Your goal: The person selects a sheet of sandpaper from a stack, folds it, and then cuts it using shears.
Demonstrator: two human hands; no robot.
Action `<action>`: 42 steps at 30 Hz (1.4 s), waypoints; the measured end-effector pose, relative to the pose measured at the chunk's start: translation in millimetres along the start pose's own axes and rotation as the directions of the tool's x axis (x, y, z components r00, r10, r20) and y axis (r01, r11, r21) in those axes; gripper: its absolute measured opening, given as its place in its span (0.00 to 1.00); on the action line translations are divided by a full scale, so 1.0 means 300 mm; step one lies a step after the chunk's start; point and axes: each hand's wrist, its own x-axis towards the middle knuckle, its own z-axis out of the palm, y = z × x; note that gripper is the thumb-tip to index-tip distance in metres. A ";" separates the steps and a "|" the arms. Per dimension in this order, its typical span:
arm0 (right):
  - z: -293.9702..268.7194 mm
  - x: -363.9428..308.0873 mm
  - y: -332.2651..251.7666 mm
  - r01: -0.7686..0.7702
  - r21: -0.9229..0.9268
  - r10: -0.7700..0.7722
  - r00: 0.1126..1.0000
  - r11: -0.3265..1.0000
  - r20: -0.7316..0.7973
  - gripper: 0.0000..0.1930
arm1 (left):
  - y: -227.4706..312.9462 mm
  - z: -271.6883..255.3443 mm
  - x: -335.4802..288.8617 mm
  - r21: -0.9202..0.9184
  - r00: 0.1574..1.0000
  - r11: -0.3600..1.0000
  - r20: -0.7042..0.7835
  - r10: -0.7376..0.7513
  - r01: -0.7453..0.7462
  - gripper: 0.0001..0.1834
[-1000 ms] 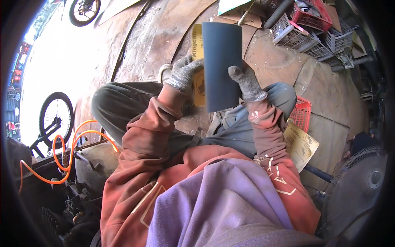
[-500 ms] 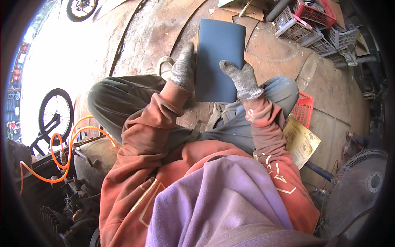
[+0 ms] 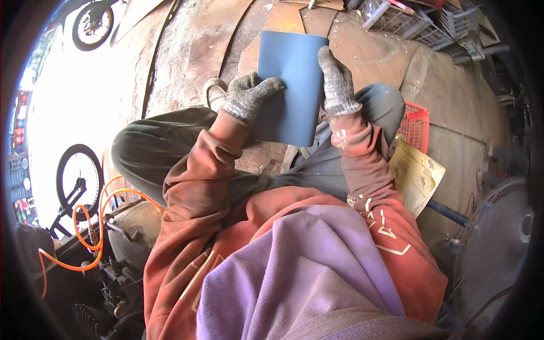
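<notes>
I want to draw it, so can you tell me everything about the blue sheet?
The blue sheet is plain and roughly rectangular, thin like stiff paper, gently bent, paler near the top and darker at lower left. It is held taller than wide: the gloved left hand lays its thumb on the face; the gloved right hand is at the right edge. Its back is hidden.

Strong daylight from left, ground (image 3: 116, 79) there burnt to white around lower wheel (image 3: 79, 182). Right side dimmer, fan (image 3: 493, 249) soft, hazy. Machine (image 3: 113, 292) at lower left sunk in shadow. Sheet (image 3: 292, 85) shows pale bluish sheen, darker toward lower left. Gloves (image 3: 245, 101) fairly crisp. Fisheye bends outer parts; black vignette all round (thin red line at far left, too).
</notes>
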 end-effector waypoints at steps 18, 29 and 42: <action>0.014 -0.070 0.034 0.042 -0.256 0.006 0.983 0.966 0.183 0.15 | -0.052 -0.060 0.078 -0.307 0.972 0.940 -0.219 0.084 -0.150 0.09; 0.038 -0.175 0.028 -0.037 -0.265 0.108 0.960 0.964 0.259 0.14 | -0.024 -0.096 -0.019 -0.528 0.967 0.840 -0.124 -0.222 0.125 0.15; -0.303 -0.446 -0.157 0.552 -0.690 -0.738 0.674 0.469 0.038 0.14 | -0.013 -0.198 0.016 -0.537 0.999 0.842 -0.013 0.044 -0.044 0.17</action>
